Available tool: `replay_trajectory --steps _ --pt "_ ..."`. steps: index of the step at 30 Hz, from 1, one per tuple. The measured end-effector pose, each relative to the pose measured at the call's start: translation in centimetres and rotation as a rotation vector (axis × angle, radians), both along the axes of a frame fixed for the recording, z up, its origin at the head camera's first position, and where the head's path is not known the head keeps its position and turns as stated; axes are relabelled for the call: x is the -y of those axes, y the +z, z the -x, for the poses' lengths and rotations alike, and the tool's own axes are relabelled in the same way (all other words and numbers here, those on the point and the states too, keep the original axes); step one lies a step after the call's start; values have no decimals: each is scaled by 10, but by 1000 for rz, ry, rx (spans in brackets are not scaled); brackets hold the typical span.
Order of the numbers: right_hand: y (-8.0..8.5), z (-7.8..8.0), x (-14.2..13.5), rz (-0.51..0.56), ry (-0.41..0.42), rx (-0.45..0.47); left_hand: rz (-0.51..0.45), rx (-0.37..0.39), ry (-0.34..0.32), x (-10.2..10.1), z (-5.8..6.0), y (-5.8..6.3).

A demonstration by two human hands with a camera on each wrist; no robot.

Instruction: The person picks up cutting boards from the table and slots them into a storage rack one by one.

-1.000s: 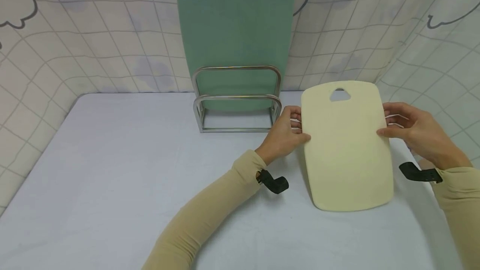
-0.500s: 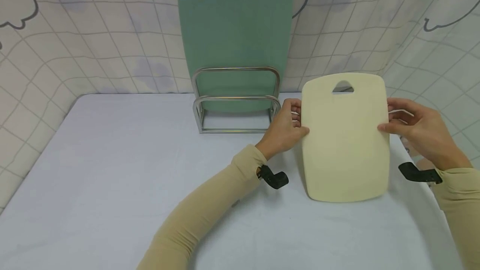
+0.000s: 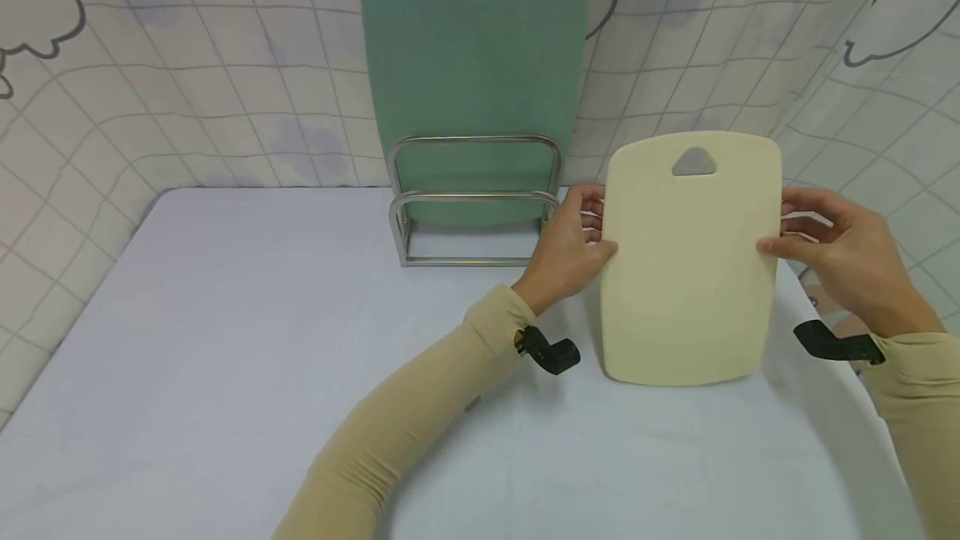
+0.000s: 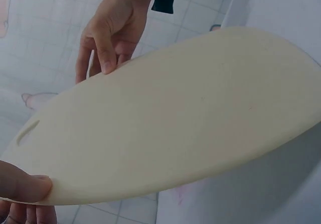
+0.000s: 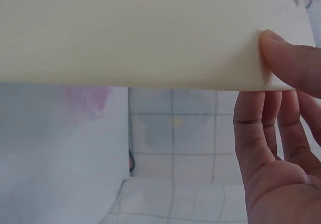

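Note:
A cream cutting board [image 3: 690, 273] with a triangular handle hole stands nearly upright over the right side of the table, its hole end up. My left hand [image 3: 572, 244] pinches its left edge, thumb on the near face and fingers behind. On the opposite edge my right hand [image 3: 843, 252] pinches it the same way. In the left wrist view the board [image 4: 180, 113] spans the picture, with the right hand [image 4: 113, 38] at its far edge. The right wrist view shows the right thumb pressed on the face of the board [image 5: 150, 33], fingers at its back.
A metal wire rack [image 3: 472, 262] stands at the back middle of the table [image 3: 225, 340], just left of my left hand. It holds a larger green cutting board [image 3: 476, 57] upright. A grid-patterned curtain [image 3: 247, 90] hangs behind and at both sides.
Both hands have lifted the cream board slightly away from me and tilted it more upright; its lower edge has moved up in the view. The rack and green board have stayed put.

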State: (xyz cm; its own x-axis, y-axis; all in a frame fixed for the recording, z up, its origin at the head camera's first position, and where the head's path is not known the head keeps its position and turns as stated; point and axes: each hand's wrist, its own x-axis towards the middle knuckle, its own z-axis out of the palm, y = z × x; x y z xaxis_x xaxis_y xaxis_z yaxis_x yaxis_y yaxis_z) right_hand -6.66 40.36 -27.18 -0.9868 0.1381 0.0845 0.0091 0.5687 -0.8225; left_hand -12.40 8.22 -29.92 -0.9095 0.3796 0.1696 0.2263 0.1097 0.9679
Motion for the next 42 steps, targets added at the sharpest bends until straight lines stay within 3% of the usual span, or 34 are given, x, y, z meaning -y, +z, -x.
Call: replay_trajectory --steps 7,17,27,42 --pt "5 1 4 46 -30 -42 1 -86 31 0 0 9" --pt "12 1 6 11 -74 -103 -11 -173 27 0 2 21" --pt "21 3 10 -6 -111 -116 4 -219 37 -2 5 26" --pt "25 6 26 38 -139 -226 1 -282 58 3 13 34"
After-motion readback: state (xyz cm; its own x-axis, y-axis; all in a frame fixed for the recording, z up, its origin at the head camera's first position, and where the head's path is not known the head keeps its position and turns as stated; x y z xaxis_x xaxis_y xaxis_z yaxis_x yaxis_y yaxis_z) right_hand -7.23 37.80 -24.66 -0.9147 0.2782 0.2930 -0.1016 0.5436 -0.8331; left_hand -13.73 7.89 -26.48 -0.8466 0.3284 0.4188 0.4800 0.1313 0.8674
